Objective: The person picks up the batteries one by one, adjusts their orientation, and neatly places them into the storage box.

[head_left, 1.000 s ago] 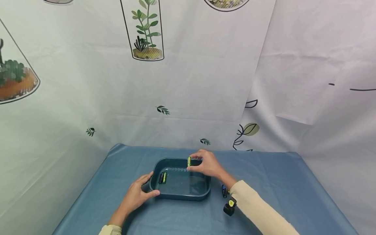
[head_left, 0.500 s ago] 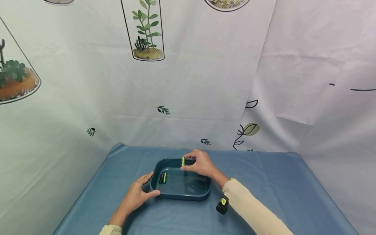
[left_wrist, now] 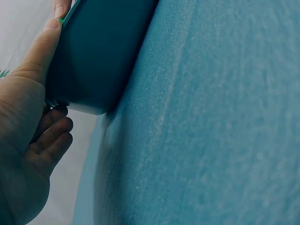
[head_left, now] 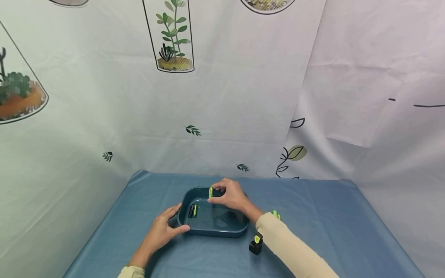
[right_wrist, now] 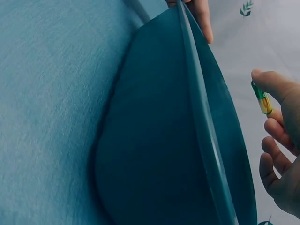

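Observation:
In the head view, a dark teal tray (head_left: 219, 233) with raised walls sits on the table. My left hand (head_left: 160, 232) grips its left end, thumb over the front rim and fingers along the side. Over the tray, my right hand (head_left: 231, 195) pinches a small green-and-yellow battery (head_left: 210, 192) upright between thumb and fingers. The right wrist view shows this battery (right_wrist: 262, 99) too, above the tray's rim. Inside the tray, near its left end, a black battery (head_left: 191, 211) and a green-and-black battery (head_left: 195, 210) lie side by side.
Green batteries (head_left: 276, 214) on the table are partly hidden behind my right sleeve (head_left: 288, 243). A black wrist camera (head_left: 255, 246) hangs under that forearm. Blue cloth (head_left: 330, 224) covers the table, and a white printed curtain (head_left: 226, 108) stands behind it.
My right hand has moved left over the tray with the battery in its pinch. The sleeve now covers the dark batteries seen earlier at right and uncovers green ones. My left hand has stayed put.

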Motion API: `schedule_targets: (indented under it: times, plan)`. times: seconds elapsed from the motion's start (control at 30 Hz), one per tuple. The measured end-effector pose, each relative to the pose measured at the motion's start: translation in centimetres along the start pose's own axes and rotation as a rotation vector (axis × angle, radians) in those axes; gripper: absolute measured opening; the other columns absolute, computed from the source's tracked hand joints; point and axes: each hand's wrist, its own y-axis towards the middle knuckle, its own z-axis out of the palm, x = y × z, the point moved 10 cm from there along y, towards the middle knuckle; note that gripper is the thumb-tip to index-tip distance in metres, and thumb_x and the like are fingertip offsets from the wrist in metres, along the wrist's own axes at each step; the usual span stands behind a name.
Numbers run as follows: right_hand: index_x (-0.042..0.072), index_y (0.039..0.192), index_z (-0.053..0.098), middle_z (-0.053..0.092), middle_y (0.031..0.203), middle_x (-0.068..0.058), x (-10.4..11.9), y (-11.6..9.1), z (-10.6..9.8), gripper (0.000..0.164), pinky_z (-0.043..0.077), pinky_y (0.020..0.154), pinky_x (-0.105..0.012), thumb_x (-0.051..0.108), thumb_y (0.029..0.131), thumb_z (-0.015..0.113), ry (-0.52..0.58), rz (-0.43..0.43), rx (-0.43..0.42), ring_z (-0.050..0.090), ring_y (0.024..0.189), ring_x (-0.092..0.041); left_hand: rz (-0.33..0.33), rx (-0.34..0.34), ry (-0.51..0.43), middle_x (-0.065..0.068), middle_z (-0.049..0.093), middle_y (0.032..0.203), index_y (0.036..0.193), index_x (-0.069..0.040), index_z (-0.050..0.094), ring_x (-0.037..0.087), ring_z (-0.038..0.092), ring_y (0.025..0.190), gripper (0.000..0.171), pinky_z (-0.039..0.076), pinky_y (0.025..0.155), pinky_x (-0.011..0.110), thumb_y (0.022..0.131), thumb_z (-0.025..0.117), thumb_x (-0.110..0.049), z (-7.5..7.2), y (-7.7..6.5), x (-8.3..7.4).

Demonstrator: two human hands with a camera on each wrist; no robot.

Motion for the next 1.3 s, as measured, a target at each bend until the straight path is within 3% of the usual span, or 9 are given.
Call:
schedule_targets:
  times: [0.8,1.3]
  plan:
    - [0.015,0.125,0.074,0.066,0.107,0.002,0.5,0.8,2.2,0.049,0.053,0.077,-0.029,0.041,0.085,0.085,0.034,0.013,0.051,0.059,0.091,-0.011,0.002,-0.003,0.001,0.022,0.049,0.152,0.155,-0.012,0.047,0.045,0.053,0.132,0.092,0.049,0.101,0.061,0.08,0.086,-0.047,0.0,0.0,-0.1]
    - [0.014,0.119,0.077,0.067,0.101,0.004,0.2,0.7,3.9,0.046,0.051,0.071,-0.023,0.039,0.082,0.088,0.05,0.04,-0.012,0.057,0.081,-0.006,0.007,-0.005,0.005,0.022,0.049,0.152,0.156,-0.014,0.046,0.045,0.053,0.133,0.092,0.048,0.101,0.062,0.08,0.086,-0.048,0.0,0.0,0.0]
